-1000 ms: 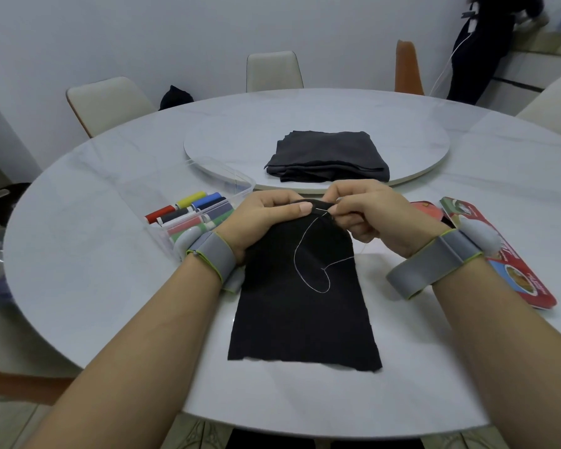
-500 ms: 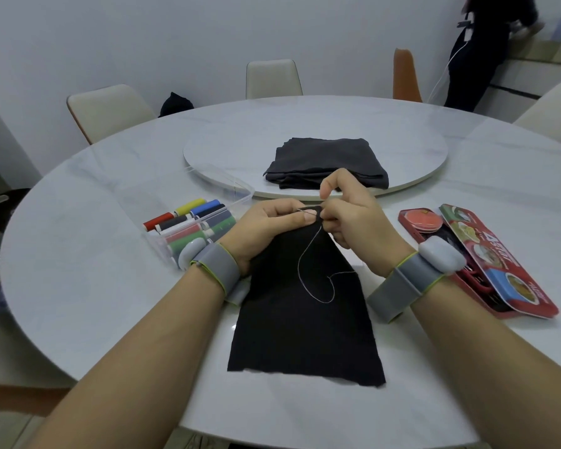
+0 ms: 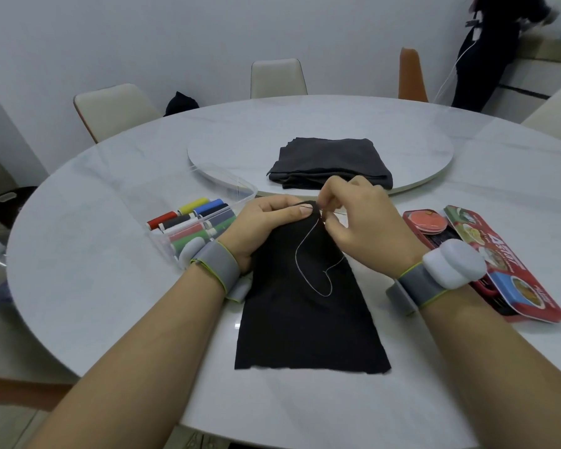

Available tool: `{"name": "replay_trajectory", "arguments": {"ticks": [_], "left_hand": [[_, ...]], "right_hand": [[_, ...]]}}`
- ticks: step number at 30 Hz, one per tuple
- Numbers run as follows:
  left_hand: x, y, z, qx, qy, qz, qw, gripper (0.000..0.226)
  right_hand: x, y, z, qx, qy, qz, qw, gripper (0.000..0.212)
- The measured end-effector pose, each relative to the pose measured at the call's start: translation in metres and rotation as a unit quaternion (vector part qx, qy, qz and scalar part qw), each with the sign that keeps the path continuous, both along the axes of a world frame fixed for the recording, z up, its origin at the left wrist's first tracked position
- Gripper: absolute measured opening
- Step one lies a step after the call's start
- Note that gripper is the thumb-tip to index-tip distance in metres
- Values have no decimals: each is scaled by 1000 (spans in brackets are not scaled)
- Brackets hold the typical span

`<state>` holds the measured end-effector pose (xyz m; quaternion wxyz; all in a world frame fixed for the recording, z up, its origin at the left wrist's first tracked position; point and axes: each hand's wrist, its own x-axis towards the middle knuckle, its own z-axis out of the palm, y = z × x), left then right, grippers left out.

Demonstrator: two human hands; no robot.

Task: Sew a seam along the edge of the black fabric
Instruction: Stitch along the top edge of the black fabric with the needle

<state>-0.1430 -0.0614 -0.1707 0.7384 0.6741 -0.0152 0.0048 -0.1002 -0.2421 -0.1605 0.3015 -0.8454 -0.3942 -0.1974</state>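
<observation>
**A:** Where do things stand?

**B:** The fabric (image 3: 305, 322) lies on the table (image 3: 110, 286) with its far edge lifted. Your left hand (image 3: 269, 222) clamps that edge, fingers curled under and thumb pressed on top. Your right hand (image 3: 363, 222) has thumb and forefinger pinched together just beside that thumb. I judge they grip the needle (image 3: 320, 209), though it is almost too small to see.

**B:** The thread (image 3: 308, 264) trails from the edge and lies in a slack loop on the cloth.

**A:** What could go wrong?

**B:** 3 things, I'd say.
- **Pricked thumb:** your left thumb sits right at the stitch, so a hard push could drive the point into it.
- **Snarled thread:** the loop crosses itself, so a quick pull could knot it before it runs through.
- **Wandering seam:** the edge is bunched in your grip, so the stitch could drift from the edge or catch 2 layers.

**A:** And the thread itself?

**B:** Tug too sharply and it may slip out of the eye. I cannot see how much tail is left.
</observation>
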Motion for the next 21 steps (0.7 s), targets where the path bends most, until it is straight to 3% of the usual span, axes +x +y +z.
{"name": "replay_trajectory", "arguments": {"ticks": [3,9,15,21], "left_hand": [[0,0,1,7,0,0,1000,13],[2,0,-3,3,-2,0,1000,8],[5,1,-7,30,-12,-12,999,7],[2,3,-4,50,-14,-8,999,13]], "right_hand": [[5,-1,-2,-29,-8,-8,1000,8],[2,-2,5,10,20,6,1000,8],[-7,0,8,14,28,61,998,24],[-7,4,7,2,-23,78,997,6]]}}
